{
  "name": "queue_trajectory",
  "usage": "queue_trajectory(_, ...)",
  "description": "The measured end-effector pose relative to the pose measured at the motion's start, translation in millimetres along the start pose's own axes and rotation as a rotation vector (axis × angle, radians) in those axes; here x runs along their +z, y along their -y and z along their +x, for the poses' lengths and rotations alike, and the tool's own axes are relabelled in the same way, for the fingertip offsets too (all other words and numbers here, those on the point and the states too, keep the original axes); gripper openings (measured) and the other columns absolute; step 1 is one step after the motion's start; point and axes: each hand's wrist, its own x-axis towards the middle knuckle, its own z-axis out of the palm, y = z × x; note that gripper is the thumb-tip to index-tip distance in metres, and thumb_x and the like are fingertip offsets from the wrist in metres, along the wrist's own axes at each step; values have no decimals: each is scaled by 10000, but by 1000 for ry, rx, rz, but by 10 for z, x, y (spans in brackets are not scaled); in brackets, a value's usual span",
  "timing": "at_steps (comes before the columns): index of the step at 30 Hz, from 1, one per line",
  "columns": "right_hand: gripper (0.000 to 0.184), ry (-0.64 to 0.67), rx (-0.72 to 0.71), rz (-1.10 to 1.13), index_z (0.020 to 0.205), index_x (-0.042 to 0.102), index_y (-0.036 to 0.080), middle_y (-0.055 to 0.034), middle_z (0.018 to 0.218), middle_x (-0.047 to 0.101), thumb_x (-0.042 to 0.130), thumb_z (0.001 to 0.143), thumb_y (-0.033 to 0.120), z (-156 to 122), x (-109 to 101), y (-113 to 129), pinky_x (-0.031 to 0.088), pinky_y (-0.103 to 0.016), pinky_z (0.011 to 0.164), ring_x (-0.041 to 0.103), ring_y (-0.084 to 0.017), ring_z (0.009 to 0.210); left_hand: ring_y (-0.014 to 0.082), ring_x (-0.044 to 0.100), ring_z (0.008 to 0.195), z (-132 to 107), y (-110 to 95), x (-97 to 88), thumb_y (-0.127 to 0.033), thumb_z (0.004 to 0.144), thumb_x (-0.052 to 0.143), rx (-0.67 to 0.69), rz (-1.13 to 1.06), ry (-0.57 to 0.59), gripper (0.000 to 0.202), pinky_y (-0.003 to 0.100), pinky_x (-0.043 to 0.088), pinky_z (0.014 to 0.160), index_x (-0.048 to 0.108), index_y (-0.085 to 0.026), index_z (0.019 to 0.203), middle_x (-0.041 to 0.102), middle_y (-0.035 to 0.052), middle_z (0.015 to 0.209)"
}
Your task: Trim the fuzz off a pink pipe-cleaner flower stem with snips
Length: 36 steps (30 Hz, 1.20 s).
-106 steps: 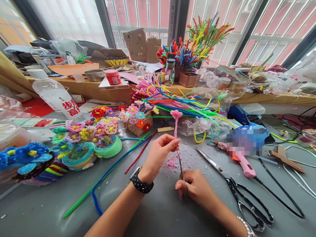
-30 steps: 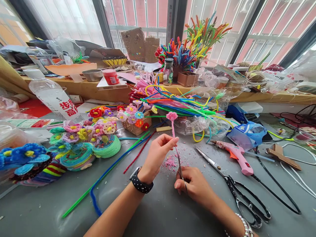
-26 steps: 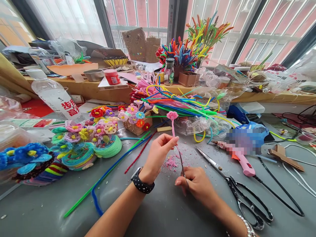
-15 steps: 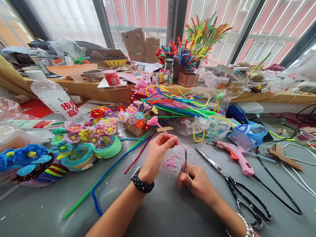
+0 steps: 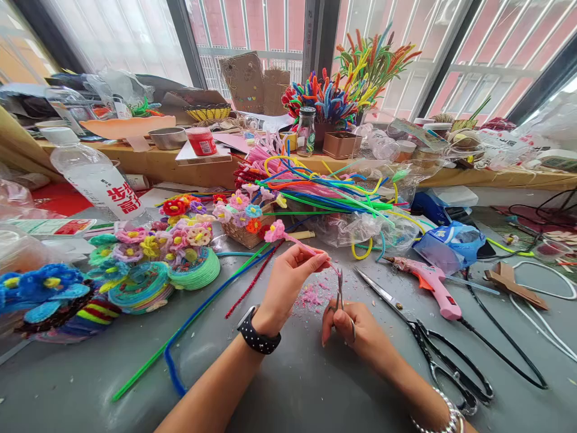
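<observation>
The grey table (image 5: 90,385) is littered, with pink trimmings (image 5: 312,296) at its middle. Just right of the trimmings, the right hand (image 5: 356,331) has its fingers closed through the small scissors (image 5: 339,288). Just above them, the left hand (image 5: 288,282) pinches the pink pipe-cleaner flower (image 5: 276,231) by its stem. Further right lie large scissors (image 5: 428,343) and a glue gun (image 5: 433,285). Beyond the trimmings are loose pipe cleaners (image 5: 324,186), a wooden ledge (image 5: 157,159) and barred windows (image 5: 270,30). A second ago the flower stood upright; now it leans left.
</observation>
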Motion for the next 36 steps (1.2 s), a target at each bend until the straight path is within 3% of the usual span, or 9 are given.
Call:
queue_trajectory(7,697,-77,75,-11,394,510,153,6,438,404,246,713,714,12,-10,-59,286,-234,492,394,-102,466,105,573,653,0,-1,-6,-238,654,646,39,11,-26,124,247,441,691,577,-138,681,608,-11,656)
queue_trajectory(13,762,29,39,146,476,538,139,18,451,364,167,647,782,-3,10,-20,235,-220,407,313,-77,408,96,562,644,4,-2,-20,-229,663,639,48,41,1,108,230,437,670,582,-137,669,604,-12,653)
queue_trajectory(22,668,-43,53,259,431,519,139,34,425,314,291,714,700,-11,40,-28,221,-220,410,284,-70,402,113,583,657,-20,-9,17,-220,642,660,100,8,-40,82,241,455,677,631,-146,664,643,-2,667)
queue_trajectory(28,757,42,54,331,495,527,128,41,440,321,189,630,792,-22,37,-8,186,-221,384,249,-54,356,109,587,667,-11,5,-12,-228,652,653,104,6,-44,86,230,456,675,631,-148,673,638,-8,672)
queue_trajectory(36,726,20,37,309,475,529,129,36,453,328,218,677,753,-20,33,-25,192,-224,396,259,-57,372,118,589,660,-7,0,-8,-232,651,651,93,32,-30,99,243,464,679,627,-141,682,639,7,677)
